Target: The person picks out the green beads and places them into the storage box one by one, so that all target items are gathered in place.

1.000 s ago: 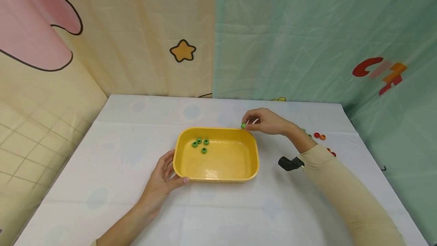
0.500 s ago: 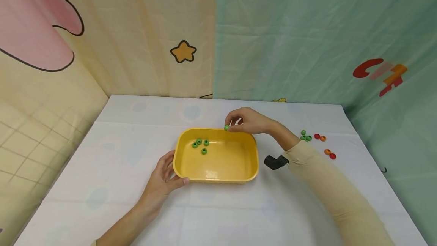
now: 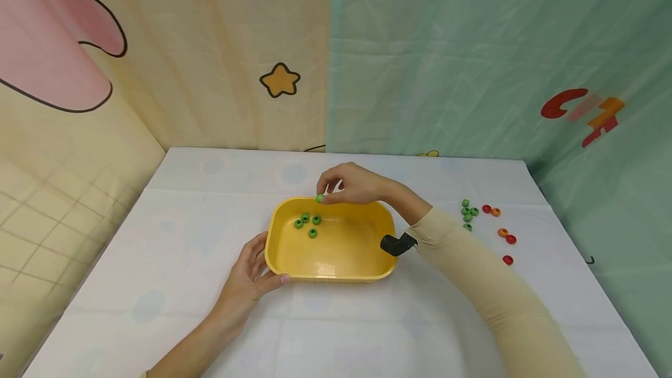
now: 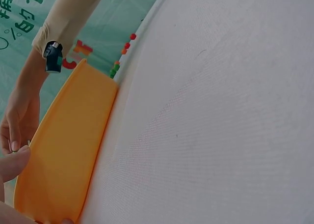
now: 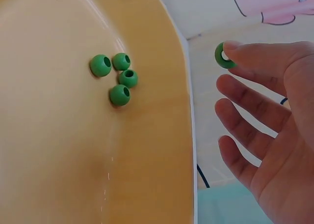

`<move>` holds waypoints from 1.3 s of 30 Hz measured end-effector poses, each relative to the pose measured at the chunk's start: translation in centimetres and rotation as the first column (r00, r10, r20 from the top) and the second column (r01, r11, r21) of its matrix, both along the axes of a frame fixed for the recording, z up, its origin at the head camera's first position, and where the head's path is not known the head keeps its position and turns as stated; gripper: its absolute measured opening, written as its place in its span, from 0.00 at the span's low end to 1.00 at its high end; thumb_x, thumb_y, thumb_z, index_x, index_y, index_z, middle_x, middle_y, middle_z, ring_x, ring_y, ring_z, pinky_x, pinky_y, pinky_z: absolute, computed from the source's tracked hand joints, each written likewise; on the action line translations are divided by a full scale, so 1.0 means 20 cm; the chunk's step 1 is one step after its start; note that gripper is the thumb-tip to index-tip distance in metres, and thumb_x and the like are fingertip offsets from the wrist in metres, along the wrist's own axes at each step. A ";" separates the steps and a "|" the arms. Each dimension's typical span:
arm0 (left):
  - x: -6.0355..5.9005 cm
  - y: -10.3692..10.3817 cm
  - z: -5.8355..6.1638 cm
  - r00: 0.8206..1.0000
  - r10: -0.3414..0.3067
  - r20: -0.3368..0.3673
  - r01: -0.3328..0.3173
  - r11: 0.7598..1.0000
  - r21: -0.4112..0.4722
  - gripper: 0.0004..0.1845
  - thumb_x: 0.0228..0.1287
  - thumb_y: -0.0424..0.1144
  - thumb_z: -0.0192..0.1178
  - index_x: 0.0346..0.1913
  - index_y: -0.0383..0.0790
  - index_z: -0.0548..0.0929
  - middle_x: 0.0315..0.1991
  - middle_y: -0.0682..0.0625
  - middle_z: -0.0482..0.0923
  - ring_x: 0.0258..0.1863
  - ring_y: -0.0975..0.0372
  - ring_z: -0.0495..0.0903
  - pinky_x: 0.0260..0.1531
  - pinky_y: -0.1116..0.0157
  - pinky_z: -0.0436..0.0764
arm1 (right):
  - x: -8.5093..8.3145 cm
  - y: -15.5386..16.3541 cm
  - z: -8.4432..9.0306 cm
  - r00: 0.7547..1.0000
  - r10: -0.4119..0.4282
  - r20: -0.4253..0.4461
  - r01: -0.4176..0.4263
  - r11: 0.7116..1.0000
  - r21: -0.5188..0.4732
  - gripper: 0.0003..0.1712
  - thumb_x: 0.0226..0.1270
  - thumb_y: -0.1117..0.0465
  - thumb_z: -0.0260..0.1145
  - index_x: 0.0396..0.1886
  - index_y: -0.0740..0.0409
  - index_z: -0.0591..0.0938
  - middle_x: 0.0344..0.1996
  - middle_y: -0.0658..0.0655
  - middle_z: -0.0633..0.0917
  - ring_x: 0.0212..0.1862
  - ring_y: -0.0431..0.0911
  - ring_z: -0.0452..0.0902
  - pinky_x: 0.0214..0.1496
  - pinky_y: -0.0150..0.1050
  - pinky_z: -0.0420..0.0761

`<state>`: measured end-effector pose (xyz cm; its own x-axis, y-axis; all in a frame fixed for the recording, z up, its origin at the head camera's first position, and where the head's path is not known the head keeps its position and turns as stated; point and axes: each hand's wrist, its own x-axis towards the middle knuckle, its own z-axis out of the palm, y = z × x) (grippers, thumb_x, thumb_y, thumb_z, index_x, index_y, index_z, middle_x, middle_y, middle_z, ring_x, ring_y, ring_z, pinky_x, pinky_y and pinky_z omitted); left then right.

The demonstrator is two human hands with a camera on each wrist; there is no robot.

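Observation:
Between thumb and forefinger my right hand (image 3: 350, 184) pinches a green bead (image 5: 223, 56) with a hole through it. In the head view that bead overlaps the far rim of the yellow tray (image 3: 346, 255). My left hand (image 3: 253, 273) grips the tray's near left corner, thumb (image 4: 14, 164) over the rim. Inside the tray, toward its left end, lies a small group of several green beads (image 5: 120, 95). The right hand's other fingers are spread and loosely bent in the right wrist view.
On the white-covered table (image 3: 157, 261), right of the tray, are several loose green beads (image 3: 467, 218). Beyond them lie red beads (image 3: 511, 239) and orange beads (image 3: 496, 212). A black wrist camera (image 3: 397, 244) hangs at the right sleeve, over the tray's right edge. Curtains stand behind the table.
My right hand has moved left along the tray's far rim with the green bead. The loose beads at the right have come out from behind its arm. My left hand stays on the tray.

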<state>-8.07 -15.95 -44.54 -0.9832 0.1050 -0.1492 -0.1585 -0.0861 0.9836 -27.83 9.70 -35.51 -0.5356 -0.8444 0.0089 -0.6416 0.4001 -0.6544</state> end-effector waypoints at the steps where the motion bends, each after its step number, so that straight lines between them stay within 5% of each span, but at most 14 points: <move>1: 0.00 0.00 0.00 1.000 0.000 0.002 0.000 1.000 0.002 0.50 0.61 0.25 0.71 0.80 0.43 0.52 0.79 0.48 0.54 0.76 0.51 0.58 0.62 0.69 0.77 | 0.00 -0.01 0.00 1.000 0.002 -0.006 -0.002 1.000 0.004 0.06 0.73 0.58 0.71 0.45 0.53 0.87 0.43 0.45 0.86 0.50 0.45 0.80 0.55 0.44 0.82; 16: 0.00 0.01 0.01 1.000 -0.002 -0.004 0.002 1.000 0.010 0.50 0.61 0.25 0.71 0.80 0.42 0.53 0.79 0.49 0.54 0.77 0.51 0.57 0.64 0.68 0.75 | 0.00 0.10 -0.03 0.997 -0.069 0.016 0.069 0.998 0.016 0.12 0.72 0.59 0.72 0.49 0.61 0.87 0.45 0.49 0.87 0.50 0.46 0.81 0.57 0.45 0.82; 28: 0.00 0.02 0.01 1.000 0.000 -0.009 0.000 1.000 0.004 0.50 0.61 0.25 0.72 0.80 0.42 0.53 0.79 0.48 0.54 0.77 0.52 0.57 0.65 0.68 0.74 | 0.00 0.31 -0.05 0.984 -0.173 0.045 0.172 0.985 0.026 0.11 0.71 0.57 0.73 0.48 0.54 0.88 0.49 0.58 0.87 0.52 0.47 0.80 0.60 0.49 0.82; 39: 0.01 0.01 0.02 1.000 0.005 -0.009 -0.005 1.000 0.000 0.50 0.61 0.25 0.72 0.80 0.43 0.54 0.79 0.50 0.55 0.77 0.52 0.57 0.64 0.69 0.75 | 0.03 0.49 -0.04 0.967 -0.248 0.059 0.246 0.968 0.047 0.12 0.70 0.57 0.74 0.49 0.54 0.87 0.49 0.56 0.86 0.52 0.48 0.80 0.60 0.50 0.82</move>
<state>-7.87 -15.74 -44.23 -0.9851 0.0996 -0.1405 -0.1493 -0.0868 0.9850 -27.28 19.52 -36.35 -0.7259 -0.6850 -0.0620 -0.4774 0.5666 -0.6715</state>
